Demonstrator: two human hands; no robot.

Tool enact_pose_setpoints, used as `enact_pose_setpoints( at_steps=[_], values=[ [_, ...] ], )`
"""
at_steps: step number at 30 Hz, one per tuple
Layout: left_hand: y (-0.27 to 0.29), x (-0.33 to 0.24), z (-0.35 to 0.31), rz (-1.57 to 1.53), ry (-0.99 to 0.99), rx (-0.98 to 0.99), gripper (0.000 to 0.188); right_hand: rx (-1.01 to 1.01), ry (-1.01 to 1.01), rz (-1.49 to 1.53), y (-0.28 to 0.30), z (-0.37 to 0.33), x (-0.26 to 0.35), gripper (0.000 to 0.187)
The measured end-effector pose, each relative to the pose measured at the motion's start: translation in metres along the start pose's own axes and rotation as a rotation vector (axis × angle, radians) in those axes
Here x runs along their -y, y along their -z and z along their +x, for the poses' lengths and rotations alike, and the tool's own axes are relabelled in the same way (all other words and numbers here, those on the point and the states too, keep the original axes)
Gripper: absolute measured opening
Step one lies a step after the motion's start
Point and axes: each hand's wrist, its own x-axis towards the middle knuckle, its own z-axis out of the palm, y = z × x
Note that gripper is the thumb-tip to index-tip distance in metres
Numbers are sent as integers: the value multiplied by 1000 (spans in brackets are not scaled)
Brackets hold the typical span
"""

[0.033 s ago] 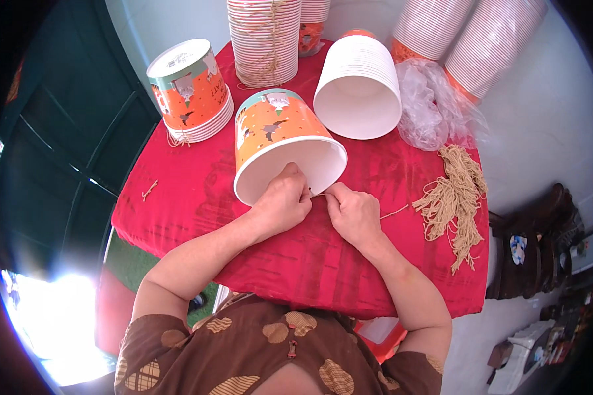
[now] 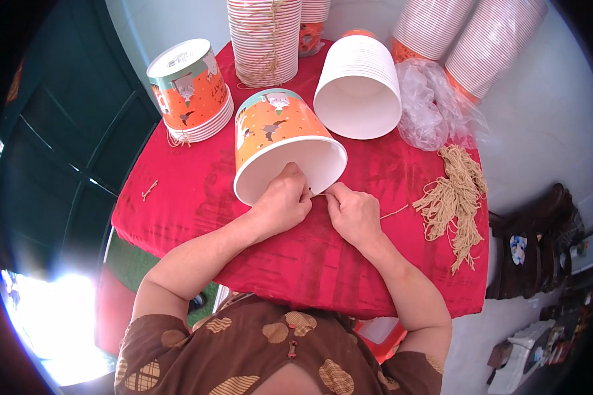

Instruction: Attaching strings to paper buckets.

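An orange paper bucket with a green base band and printed animal figures lies tilted in front of me, its white mouth toward me. My left hand reaches into the mouth at the near rim, fingers curled closed around a thin tan string. Just right of the rim, my right hand pinches the same string, a short length of which shows between the hands. Its loose tail sticks out past the right hand onto the red cloth. My left fingertips are partly hidden.
Upside-down nested buckets stand at left, a tall tied stack behind. White nested buckets lie at back right, beside crumpled clear plastic and leaning stacks. A string bundle lies on the red-covered table; a scrap lies left.
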Motion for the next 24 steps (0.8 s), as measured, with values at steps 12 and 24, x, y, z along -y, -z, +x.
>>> enact_pose_setpoints(
  at_steps=[12, 24],
  values=[
    [5, -3, 2, 31, -16, 79, 5, 71, -37, -67, 2, 1, 2, 8],
    [4, -10, -2, 91, -18, 50, 16, 4, 55, 29, 1, -2, -1, 9]
  ],
)
